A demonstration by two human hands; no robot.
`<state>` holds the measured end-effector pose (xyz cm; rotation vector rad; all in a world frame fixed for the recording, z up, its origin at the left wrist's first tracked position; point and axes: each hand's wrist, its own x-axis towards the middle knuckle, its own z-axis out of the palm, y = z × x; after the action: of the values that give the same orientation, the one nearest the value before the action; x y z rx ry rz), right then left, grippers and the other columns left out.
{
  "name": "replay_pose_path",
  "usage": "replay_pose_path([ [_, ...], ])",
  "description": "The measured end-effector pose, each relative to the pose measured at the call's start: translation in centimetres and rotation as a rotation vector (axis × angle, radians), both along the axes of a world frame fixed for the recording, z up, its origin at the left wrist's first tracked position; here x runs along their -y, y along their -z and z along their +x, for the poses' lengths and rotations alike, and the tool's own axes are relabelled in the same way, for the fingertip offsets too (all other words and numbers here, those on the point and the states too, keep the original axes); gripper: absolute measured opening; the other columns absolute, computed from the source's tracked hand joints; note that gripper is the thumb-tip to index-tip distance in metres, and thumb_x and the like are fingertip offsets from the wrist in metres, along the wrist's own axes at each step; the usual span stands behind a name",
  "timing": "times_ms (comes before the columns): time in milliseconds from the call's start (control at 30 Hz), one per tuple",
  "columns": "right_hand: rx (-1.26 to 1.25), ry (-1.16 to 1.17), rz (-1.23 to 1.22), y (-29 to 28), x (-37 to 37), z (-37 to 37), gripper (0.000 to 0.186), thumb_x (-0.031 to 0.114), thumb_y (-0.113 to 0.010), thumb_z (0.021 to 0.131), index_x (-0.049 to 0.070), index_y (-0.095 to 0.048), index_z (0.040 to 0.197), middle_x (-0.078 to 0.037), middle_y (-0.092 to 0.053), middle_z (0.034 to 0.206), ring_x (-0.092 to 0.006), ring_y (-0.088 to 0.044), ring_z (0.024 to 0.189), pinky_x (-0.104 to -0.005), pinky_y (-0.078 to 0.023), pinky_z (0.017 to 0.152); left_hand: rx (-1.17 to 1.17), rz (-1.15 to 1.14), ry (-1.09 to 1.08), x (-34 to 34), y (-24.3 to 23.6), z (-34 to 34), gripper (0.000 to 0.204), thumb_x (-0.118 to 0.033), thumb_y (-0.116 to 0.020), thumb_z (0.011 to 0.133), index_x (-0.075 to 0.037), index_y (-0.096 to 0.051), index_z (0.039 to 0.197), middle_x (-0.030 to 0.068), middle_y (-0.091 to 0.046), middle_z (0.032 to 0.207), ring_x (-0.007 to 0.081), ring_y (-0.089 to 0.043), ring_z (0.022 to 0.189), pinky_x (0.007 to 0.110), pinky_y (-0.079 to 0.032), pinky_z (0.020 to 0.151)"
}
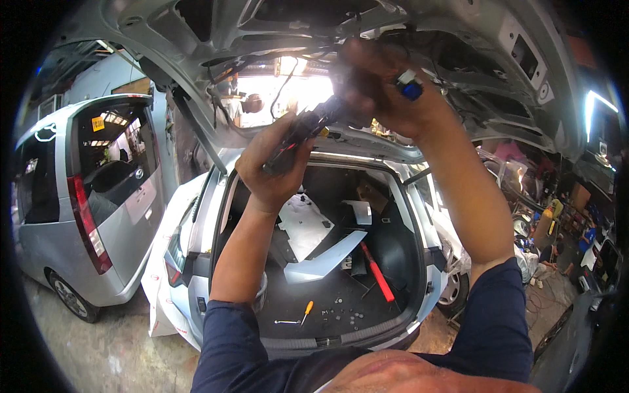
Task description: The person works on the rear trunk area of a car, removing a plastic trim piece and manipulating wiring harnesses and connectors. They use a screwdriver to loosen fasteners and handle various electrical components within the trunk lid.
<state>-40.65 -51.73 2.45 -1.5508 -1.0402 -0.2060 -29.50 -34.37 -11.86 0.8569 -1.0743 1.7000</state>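
Observation:
Both my arms are raised under the open tailgate (275, 26) of a car. My left hand (270, 160) is wrapped round the thick handle of a dark power tool (301, 137), which slants up to the right. Its exact kind is hard to make out against the bright light. At the tool's upper end, close to the tailgate's inner panel, my right hand (380, 85) is curled and blurred. What its fingers grip, if anything, is hidden. A blue-and-white plug-like piece (409, 86) shows against my right hand. Dark wiring (285, 88) hangs from the tailgate.
Below lies the open boot floor (282, 308), with pale trim panels (325, 257), a red bar-like tool (377, 274), a yellow-handled screwdriver (306, 312), a spanner (287, 321) and several small dark fasteners (354, 319). A silver van (124, 196) stands left. People (547, 259) sit far right.

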Motion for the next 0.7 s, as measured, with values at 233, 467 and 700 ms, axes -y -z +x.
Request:
replay_pose_path([
  [233,0.15,0.027,-0.049,-0.2,-1.1,-0.6,0.036,0.025,-0.081,0.091,0.002,-0.069,0.114,-0.015,-0.075,0.108,-0.0203,-0.074,0.097,-0.0268,-0.063,0.08,0.015,-0.053,0.015,-1.1,-0.6,-0.1,0.043,0.003,-0.083,0.08,0.003,-0.07,0.121,0.017,-0.077,0.107,0.0235,-0.076,0.098,0.033,-0.058,0.089],
  [467,0.134,-0.078,0.021,-0.4,1.6,0.7,0.04,0.034,-0.072,0.097,0.006,-0.068,0.125,-0.01,-0.073,0.115,-0.02,-0.069,0.099,-0.033,-0.057,0.084,-0.035,-0.059,0.185,-0.6,-1.0,0.0,0.04,0.001,-0.082,0.084,0.005,-0.069,0.122,0.0153,-0.076,0.108,0.021,-0.073,0.1,0.033,-0.056,0.093],
  [700,0.126,-0.138,-0.06,0.2,5.0,1.0,0.035,0.026,-0.067,0.1,0.004,-0.068,0.127,-0.01,-0.071,0.117,-0.0192,-0.066,0.1,-0.0329,-0.053,0.076,-0.136,0.036,0.268,0.2,0.1,-1.8,0.039,0.001,-0.08,0.087,0.006,-0.068,0.123,0.0146,-0.076,0.111,0.0181,-0.072,0.1,0.03,-0.056,0.092],
])
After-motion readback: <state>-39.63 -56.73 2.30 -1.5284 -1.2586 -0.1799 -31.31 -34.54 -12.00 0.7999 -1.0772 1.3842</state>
